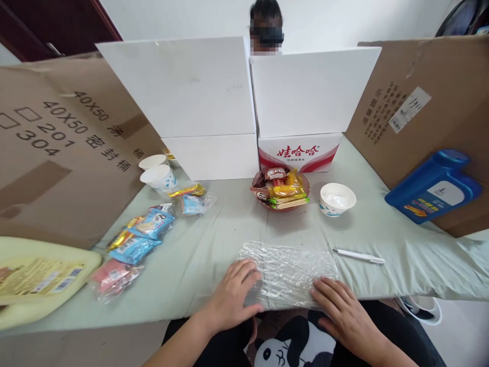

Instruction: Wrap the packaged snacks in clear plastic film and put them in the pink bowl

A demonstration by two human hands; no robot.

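Wrap: sheet of clear plastic film (288, 272) lies spread flat on the pale green cloth (198, 260) at the table's near edge, its front border hanging just over the lip, between the two hands
Left hand (233, 295): palm down, fingers loosely apart and flat, resting on the film's left end; it grips nothing, and seems to pin the sheet so it stays smooth
Right hand (342, 311): palm down, fingers spread and slightly curled, fingertips on the film's lower right corner; nothing clamped, likely holding that side taut
Film to fingers: the sheet runs out from under both sets of fingertips towards the table's middle; most of it lies bare between the hands
Bowl of snacks (280, 189): reddish, heaped with wrapped sweets, beyond the film, apart from it
White bowl (337, 199): just right of the snack bowl
Pen (359, 256): on the cloth, near the film's right end, not touching
Snack packets (141, 237): scattered to the left, well clear of the hands
Screen: white boards (244, 86) stand upright across the table; a person's head shows behind them
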